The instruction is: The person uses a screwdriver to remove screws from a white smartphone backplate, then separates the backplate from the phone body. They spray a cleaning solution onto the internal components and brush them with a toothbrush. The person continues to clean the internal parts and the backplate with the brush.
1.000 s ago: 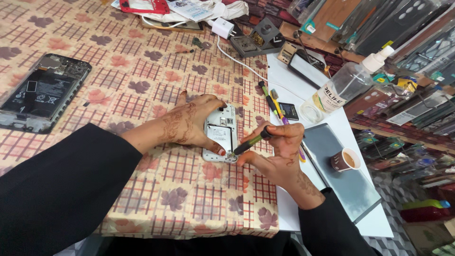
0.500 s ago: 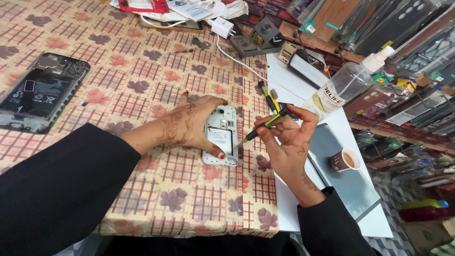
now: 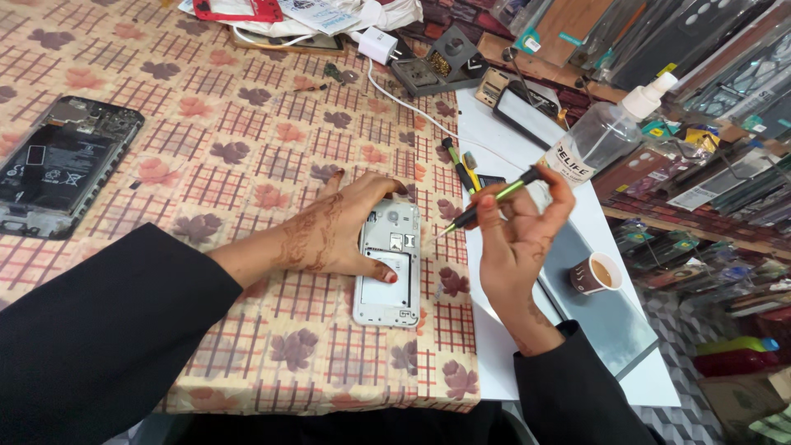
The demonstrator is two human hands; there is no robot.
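A small white phone with its back cover off [image 3: 388, 284] lies on the patterned tablecloth [image 3: 206, 140]. My left hand [image 3: 329, 231] rests flat on its left side, the thumb pressing on the open back. Lifted up to the right of the phone, my right hand [image 3: 515, 235] holds a thin green-and-black screwdriver [image 3: 486, 203], with its tip pointing down-left and clear of the phone. Both forearms are in black sleeves.
A larger opened black phone [image 3: 58, 165] lies at the far left. A paper cup with a brown drink [image 3: 595, 274] stands on a grey mat at right, near a clear spray bottle [image 3: 606, 132]. More screwdrivers [image 3: 458, 165], a white charger [image 3: 377, 43] and parts lie behind.
My right hand has lifted the screwdriver off the phone and moved up and to the right. My left hand stays on the phone.
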